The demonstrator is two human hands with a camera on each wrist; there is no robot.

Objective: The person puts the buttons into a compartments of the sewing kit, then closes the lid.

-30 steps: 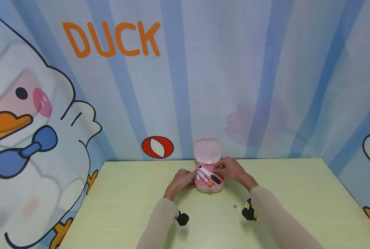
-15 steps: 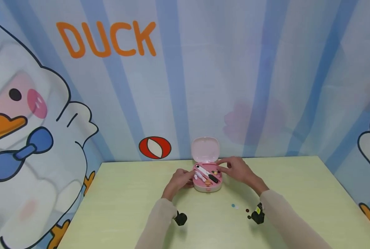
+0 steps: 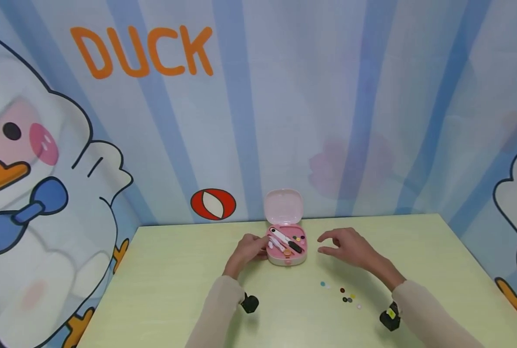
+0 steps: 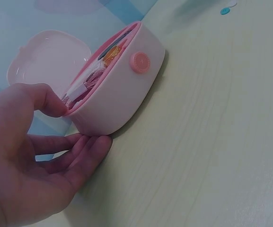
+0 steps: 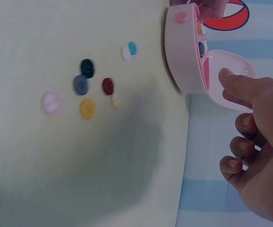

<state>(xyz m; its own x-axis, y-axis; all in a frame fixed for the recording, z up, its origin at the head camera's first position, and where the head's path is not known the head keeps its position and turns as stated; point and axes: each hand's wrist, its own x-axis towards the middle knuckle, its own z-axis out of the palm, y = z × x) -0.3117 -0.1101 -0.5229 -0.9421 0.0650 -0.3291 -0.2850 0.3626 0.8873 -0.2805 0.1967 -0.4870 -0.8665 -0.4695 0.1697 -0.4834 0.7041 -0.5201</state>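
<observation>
A small pink-and-white sewing box (image 3: 287,260) stands at the back of the table with its clear pink lid (image 3: 283,207) raised. Inside lie a long white tool with a black end (image 3: 294,247), white thread pieces (image 3: 277,243) and a few small buttons (image 3: 299,238) in the right part. My left hand (image 3: 247,250) holds the box's left side, thumb on the rim and fingers low against the wall, as the left wrist view shows. Off the box's right side, my right hand (image 3: 350,246) hovers with loosely bent fingers and holds nothing.
Loose buttons lie on the table in front of my right hand: a teal button (image 3: 322,283), a dark red button (image 3: 342,290), a yellow button (image 5: 87,109), a pink button (image 5: 51,102) and several others. A printed duck curtain (image 3: 284,96) hangs behind the table's back edge.
My right hand has left the box's right compartment and moved right and towards me, uncovering small buttons there and on the table. My left hand keeps its hold; the view has shifted slightly.
</observation>
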